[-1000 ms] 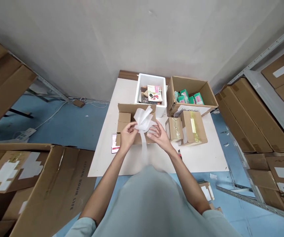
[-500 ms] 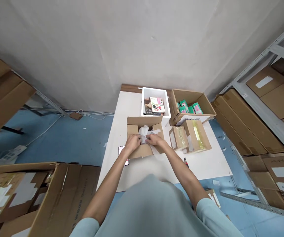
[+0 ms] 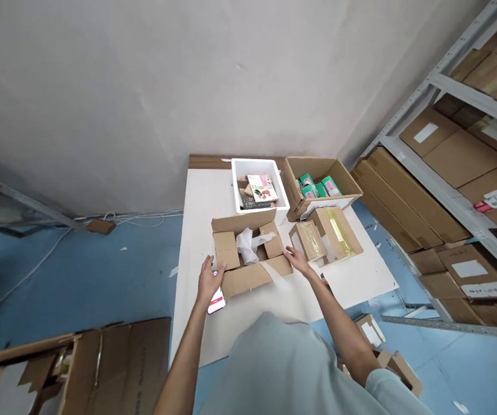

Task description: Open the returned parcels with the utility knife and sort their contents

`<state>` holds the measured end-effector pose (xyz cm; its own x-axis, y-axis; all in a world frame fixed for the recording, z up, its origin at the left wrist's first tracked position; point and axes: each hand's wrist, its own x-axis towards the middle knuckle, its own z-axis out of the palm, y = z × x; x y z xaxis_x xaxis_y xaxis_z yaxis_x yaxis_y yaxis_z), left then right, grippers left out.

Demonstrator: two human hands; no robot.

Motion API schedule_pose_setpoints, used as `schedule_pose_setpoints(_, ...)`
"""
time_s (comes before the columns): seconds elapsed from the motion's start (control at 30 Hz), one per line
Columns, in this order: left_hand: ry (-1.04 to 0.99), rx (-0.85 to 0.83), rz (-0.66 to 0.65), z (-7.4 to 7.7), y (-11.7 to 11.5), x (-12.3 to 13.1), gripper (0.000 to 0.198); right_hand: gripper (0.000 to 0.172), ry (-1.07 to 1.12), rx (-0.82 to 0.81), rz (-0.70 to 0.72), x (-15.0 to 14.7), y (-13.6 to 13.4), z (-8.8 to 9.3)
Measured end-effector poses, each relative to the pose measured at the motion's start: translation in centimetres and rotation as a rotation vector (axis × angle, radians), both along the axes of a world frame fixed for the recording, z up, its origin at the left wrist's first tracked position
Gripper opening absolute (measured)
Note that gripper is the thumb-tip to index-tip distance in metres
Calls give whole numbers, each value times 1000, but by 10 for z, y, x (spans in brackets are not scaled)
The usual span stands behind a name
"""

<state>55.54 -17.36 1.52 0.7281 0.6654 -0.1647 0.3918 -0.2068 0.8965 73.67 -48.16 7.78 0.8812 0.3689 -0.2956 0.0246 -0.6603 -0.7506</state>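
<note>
My left hand [image 3: 209, 281] lay spread and empty by the near left corner of the open box [image 3: 245, 278], just over a pink-and-white card [image 3: 217, 302] – a careless nudge could have sent it off the worktop [image 3: 196, 207]. My right hand [image 3: 298, 260], open too, touched the right flap. The white wrap [image 3: 247, 245] sat loose inside and might have sprung back up – nothing held it. Half a second earlier both hands pressed on that wrap; now they had drawn out to either side.
</note>
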Motion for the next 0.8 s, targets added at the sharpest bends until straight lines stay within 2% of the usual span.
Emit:
schedule_pose_setpoints(0.1, 10, -61, -57, 9, -5, -2, 70, 65, 29, 78, 10, -18, 7, 3)
schedule_pose_setpoints(0.2, 35, -58, -68, 30, -10, -11, 66, 65, 39, 178, 8, -31, 0, 14)
schedule_pose_setpoints(0.3, 1, -49, -43, 70, -24, -21, 72, 70, 19, 373, -7, -47, -30, 33)
schedule_pose_setpoints(0.4, -8, -24, -45, 123, -56, -21, 77, 71, -36, 525, -73, -68, -80, 54)
schedule_pose_setpoints(0.5, -29, -4, -155, 171, -104, -8, 80, 67, -106, 596, -188, -92, -141, 71)
schedule_pose_setpoints(0.6, -29, 15, -295, 199, -164, 15, 80, 66, -180, 628, -343, -119, -211, 81)
schedule_pose_setpoints(0.7, -34, 40, -439, 203, -238, 43, 81, 68, -217, 583, -511, -154, -287, 83)
schedule_pose_setpoints(0.8, -69, 62, -636, 193, -326, 64, 77, 69, -231, 545, -681, -199, -362, 78)
